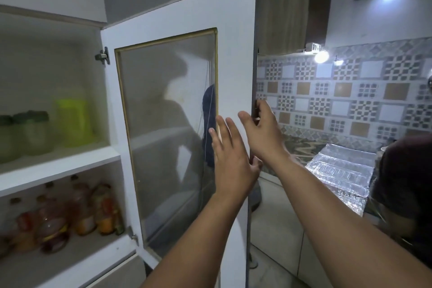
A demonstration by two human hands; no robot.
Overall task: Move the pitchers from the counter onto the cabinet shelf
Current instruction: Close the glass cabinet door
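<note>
A white cabinet door (236,58) with a glass pane stands swung open before me. My right hand (263,131) curls around the door's free edge, fingers behind it. My left hand (230,156) lies flat and spread against the door's inner face, holding nothing. On the upper cabinet shelf (58,166) at the left stand a lime-green pitcher (74,121) and two pale pitchers with dark green lids (37,133), all blurred. The counter (301,145) runs off to the right behind the door.
The lower shelf holds several bottles and jars (70,215). A foil-covered tray (339,170) sits on the counter under a patterned tile wall. Another person's dark-clad shoulder (406,184) is at the right edge. A hood lamp glows above.
</note>
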